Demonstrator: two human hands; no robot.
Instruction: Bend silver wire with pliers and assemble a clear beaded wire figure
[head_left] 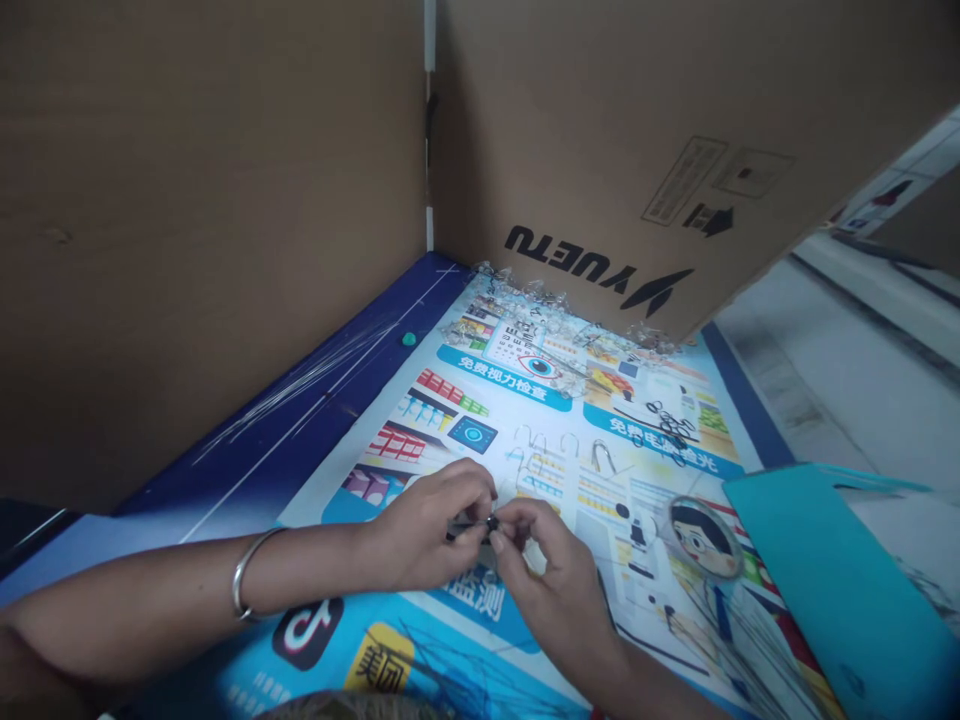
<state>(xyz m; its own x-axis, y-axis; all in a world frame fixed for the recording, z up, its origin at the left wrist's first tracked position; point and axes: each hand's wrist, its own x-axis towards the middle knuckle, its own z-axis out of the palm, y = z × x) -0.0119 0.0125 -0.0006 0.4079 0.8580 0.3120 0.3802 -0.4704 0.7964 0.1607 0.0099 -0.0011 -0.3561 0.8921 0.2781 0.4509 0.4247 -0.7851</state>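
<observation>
Close together over the printed poster, my two hands meet at a small black piece (491,523). My left hand (431,525), with a silver bangle on its wrist, is closed with thumb and fingers pinched at the left of it. From the right, my right hand (551,570) pinches at the same piece. Its exact kind is too small to make out, and my fingers partly cover it. Just beyond my hands lie several thin bent wire hooks (540,445). Many dark thin strands (469,665) lie on the poster in front of me.
A tall cardboard wall (570,130) closes off the back, another (210,230) the left. Clear small pieces (540,300) line the poster's far edge. Black loops (671,420) lie right of them. Pale straight wires (300,390) lie left; a teal folder (847,580) lies right.
</observation>
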